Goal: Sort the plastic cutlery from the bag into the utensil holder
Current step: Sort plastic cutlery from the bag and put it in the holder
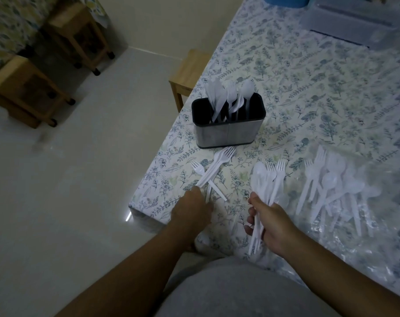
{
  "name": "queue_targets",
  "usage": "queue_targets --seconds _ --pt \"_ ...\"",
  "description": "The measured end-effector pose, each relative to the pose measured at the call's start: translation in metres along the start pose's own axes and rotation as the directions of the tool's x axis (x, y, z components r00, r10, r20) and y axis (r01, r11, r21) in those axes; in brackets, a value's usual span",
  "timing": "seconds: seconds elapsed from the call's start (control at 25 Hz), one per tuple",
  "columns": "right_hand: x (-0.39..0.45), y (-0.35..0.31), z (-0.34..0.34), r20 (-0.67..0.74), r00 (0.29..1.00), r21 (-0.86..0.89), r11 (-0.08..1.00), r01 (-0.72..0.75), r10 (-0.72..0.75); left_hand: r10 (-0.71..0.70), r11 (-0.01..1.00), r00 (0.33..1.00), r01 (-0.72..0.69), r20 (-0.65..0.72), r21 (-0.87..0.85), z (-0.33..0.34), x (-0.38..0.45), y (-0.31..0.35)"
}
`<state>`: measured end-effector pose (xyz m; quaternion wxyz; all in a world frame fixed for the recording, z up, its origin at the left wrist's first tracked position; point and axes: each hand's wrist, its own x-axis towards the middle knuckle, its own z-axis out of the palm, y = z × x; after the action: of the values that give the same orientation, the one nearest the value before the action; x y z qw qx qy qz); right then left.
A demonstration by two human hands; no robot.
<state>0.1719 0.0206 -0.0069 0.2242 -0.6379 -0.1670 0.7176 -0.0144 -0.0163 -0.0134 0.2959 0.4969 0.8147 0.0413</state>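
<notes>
midway, by the look of things: sorting under way, with knives and spoons already upright in the utensil holder (228,121), well ahead of both hands on the flowered table (308,92). right hand (271,221) wrapped around a mixed bundle (266,191) of forks and a spoon, handles gripped, heads fanned away from the palm. left hand (192,208) lowered onto the handle ends of a small pile of forks (215,170), fingers curled over them; gripping or only pressing, cannot tell. fork heads pointing away from that hand, almost touching the holder's base. off to the right of the right hand, the clear bag (354,216), crumpled flat, with plenty more cutlery (327,188) lying loose on it. probably gathering forks now, separating them from the spoon. next move likely calls for squaring the forks into one bunch, lifting them clear, and dropping them handles-down into a free compartment, seemingly the right-hand one, without knocking the pieces already standing. no brand, label or readable writing anywhere.
</notes>
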Motion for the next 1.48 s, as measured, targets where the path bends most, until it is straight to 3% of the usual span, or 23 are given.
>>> queue_targets --seconds 0.12,0.28,0.4,0.48,0.6,0.72,0.8,0.92,1.0,1.08,1.2,1.24,1.36,1.48 --pt "-0.003 -0.003 -0.003 -0.014 0.996 -0.1 0.991 0.085 -0.087 0.048 0.991 0.993 -0.062 0.111 0.122 0.009 0.0 0.014" --pt "-0.001 -0.007 -0.011 -0.119 0.984 -0.14 0.983 0.117 -0.134 0.24 0.97 0.938 -0.224 0.249 -0.089 0.013 -0.018 0.045" --pt "-0.004 -0.006 -0.02 -0.09 0.984 -0.251 0.96 0.125 -0.151 0.417 0.907 0.852 -0.367 0.318 -0.205 0.014 -0.029 0.061" --pt "-0.009 -0.005 -0.026 -0.096 0.982 -0.224 0.965 0.138 -0.162 0.516 0.856 0.802 -0.469 0.299 -0.22 0.02 -0.029 0.067" --pt "-0.011 -0.011 -0.049 -0.237 0.955 -0.142 0.979 0.15 -0.181 0.69 0.721 0.714 -0.693 0.118 -0.027 0.037 -0.019 0.067" --pt "-0.015 -0.018 -0.072 -0.289 0.945 0.008 0.987 0.16 -0.151 0.748 0.594 0.616 -0.787 0.245 0.164 0.052 -0.008 0.066" --pt "-0.019 -0.018 -0.076 -0.244 0.963 0.113 0.983 0.146 -0.115 0.694 0.598 0.647 -0.763 0.316 0.247 0.054 -0.002 0.064" --pt "-0.017 -0.006 -0.078 -0.196 0.978 0.105 0.99 0.094 -0.072 0.54 0.766 0.813 -0.582 0.219 0.272 0.047 0.0 0.056" --pt "-0.014 0.0 -0.08 -0.204 0.976 0.038 0.995 0.087 -0.077 0.449 0.839 0.879 -0.476 0.159 0.264 0.042 -0.003 0.053" --pt "-0.014 0.001 -0.079 -0.189 0.977 0.002 0.995 0.104 -0.102 0.478 0.827 0.869 -0.495 0.131 0.267 0.04 -0.008 0.056" --pt "-0.016 -0.002 -0.074 -0.178 0.975 -0.069 0.99 0.122 -0.133 0.67 0.711 0.735 -0.676 0.107 0.191 0.045 -0.014 0.07" --pt "-0.015 -0.001 -0.073 -0.185 0.973 -0.073 0.99 0.124 -0.135 0.668 0.714 0.734 -0.678 0.123 0.173 0.047 -0.015 0.078" --pt "-0.018 0.0 -0.073 -0.21 0.971 -0.026 0.993 0.114 -0.117 0.433 0.822 0.854 -0.505 0.287 0.263 0.047 -0.014 0.103" --pt "-0.02 0.002 -0.077 -0.209 0.973 -0.017 0.995 0.096 -0.098 0.306 0.885 0.908 -0.382 0.285 0.267 0.047 -0.011 0.113"
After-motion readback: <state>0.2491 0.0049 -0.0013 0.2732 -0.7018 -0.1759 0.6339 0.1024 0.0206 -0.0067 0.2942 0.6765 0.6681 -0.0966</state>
